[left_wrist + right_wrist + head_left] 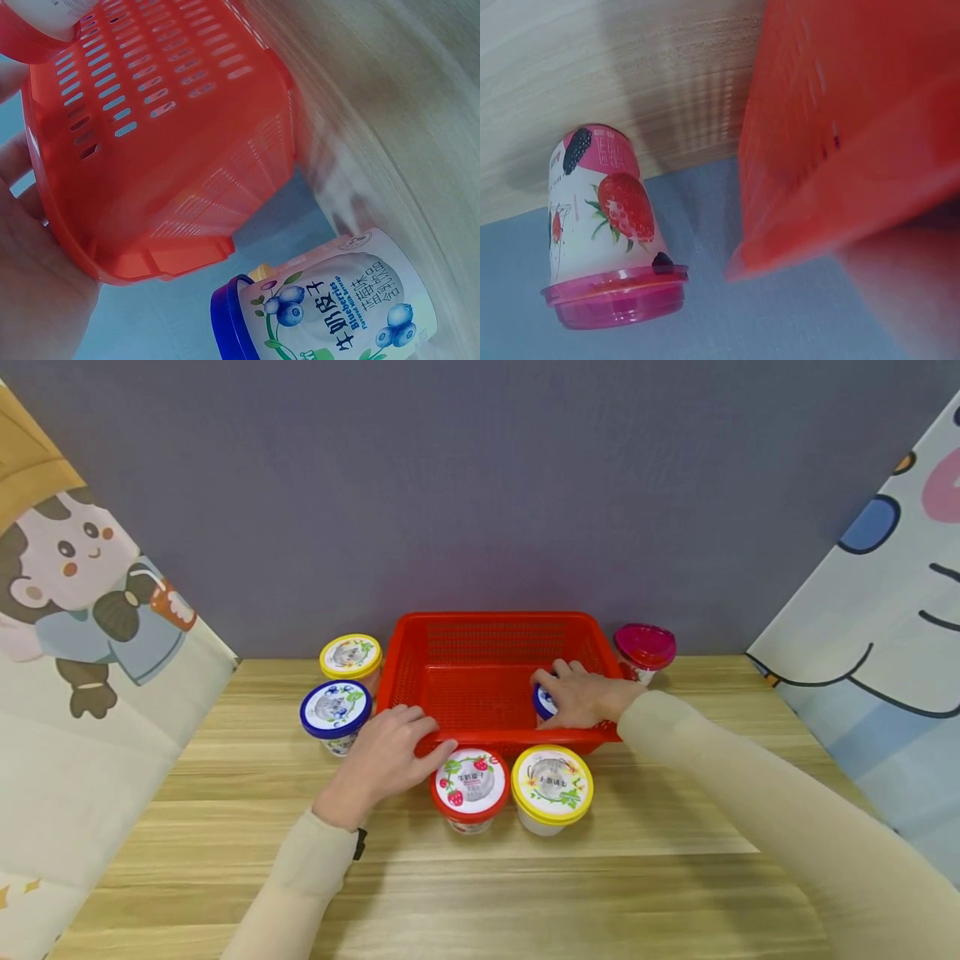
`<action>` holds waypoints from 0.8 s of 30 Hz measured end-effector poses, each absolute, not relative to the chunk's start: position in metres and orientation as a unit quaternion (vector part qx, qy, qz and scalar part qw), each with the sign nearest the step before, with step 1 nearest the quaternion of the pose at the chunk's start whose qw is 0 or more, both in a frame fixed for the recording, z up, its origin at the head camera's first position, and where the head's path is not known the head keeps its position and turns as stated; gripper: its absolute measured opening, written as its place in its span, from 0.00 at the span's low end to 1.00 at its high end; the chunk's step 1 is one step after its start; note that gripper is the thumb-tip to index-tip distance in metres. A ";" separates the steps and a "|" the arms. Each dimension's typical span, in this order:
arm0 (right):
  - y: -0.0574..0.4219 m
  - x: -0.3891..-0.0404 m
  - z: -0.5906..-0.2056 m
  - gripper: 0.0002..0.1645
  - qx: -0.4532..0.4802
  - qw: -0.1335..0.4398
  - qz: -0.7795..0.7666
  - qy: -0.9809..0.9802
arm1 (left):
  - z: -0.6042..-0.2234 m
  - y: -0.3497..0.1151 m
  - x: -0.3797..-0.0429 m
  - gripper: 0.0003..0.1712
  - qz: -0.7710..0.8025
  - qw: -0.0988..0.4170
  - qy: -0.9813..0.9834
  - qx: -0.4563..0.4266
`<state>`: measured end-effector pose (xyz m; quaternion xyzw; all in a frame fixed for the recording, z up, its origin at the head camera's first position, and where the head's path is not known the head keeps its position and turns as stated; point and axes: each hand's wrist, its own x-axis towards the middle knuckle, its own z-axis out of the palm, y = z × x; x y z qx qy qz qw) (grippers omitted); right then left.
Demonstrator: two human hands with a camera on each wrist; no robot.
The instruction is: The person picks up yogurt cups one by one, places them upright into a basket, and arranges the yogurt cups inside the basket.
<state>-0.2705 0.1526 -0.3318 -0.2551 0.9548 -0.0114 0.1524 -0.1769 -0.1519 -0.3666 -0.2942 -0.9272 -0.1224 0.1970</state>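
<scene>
A red plastic basket (472,693) stands against the grey wall. My left hand (390,752) holds its near left corner, fingers over the rim and thumb along the front. Inside the basket at the right, my right hand (577,695) grips a blue-lidded cup (545,703) from above, covering most of it. Close in front of the basket stand a red-lidded strawberry cup (470,787), next to my left thumb, and a yellow-lidded cup (552,787). In the right wrist view the basket's side (802,142) shows, while the gripped cup is hidden.
Left of the basket stand a blue-lidded blueberry cup (337,307) and, behind it, a yellow-lidded cup (350,656). At its right, by the wall, is a cup with a pink lid (615,225). Printed cloths (97,585) flank the wooden table (525,902).
</scene>
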 end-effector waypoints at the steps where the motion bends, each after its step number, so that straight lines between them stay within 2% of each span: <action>1: 0.152 -0.270 -0.332 0.47 -0.252 0.153 -0.009 0.955 | -0.367 -0.152 -0.177 0.21 -0.122 0.197 -0.927 -0.294; 11: 0.147 -0.267 -0.324 0.51 -0.239 0.171 0.005 0.956 | -0.367 -0.152 -0.178 0.21 -0.121 0.204 -0.925 -0.298; 24: 0.151 -0.267 -0.311 0.58 -0.247 0.124 0.003 0.961 | -0.368 -0.152 -0.178 0.21 -0.124 0.205 -0.924 -0.297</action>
